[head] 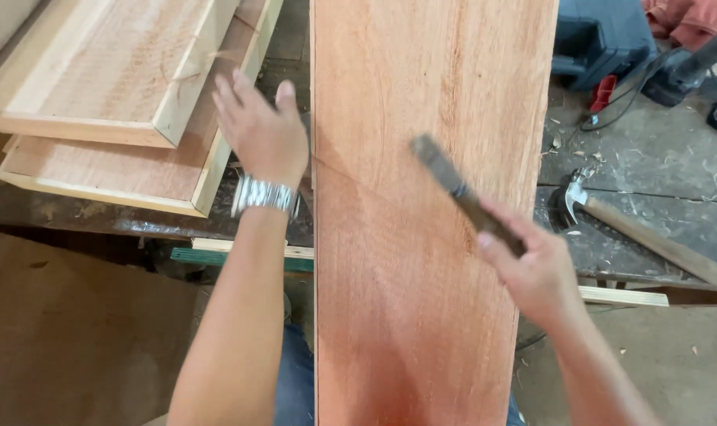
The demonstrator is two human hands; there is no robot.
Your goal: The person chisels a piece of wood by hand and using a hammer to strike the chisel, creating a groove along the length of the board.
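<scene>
Between my two hands lies a long reddish board [421,237], flat across the dark tabletop [650,158] and sticking out toward my legs, so I can reach its whole face. My right hand [532,272] is shut tight around the handle of a dark, flat tool [457,189]. It looks like a chisel, but it is blurry, so I am not sure. Its tip points away from me, over the middle of the board, and I hold it low and slanted.

My left hand [260,130] is open with the fingers spread and holds nothing. It hovers just beside the board's left edge. A silver watch [263,195] sits on that wrist.

Left of that hand, pale wooden frames [114,87] are stacked. Right of my tool hand, a hammer [611,217] rests on the tabletop, close by.
</scene>
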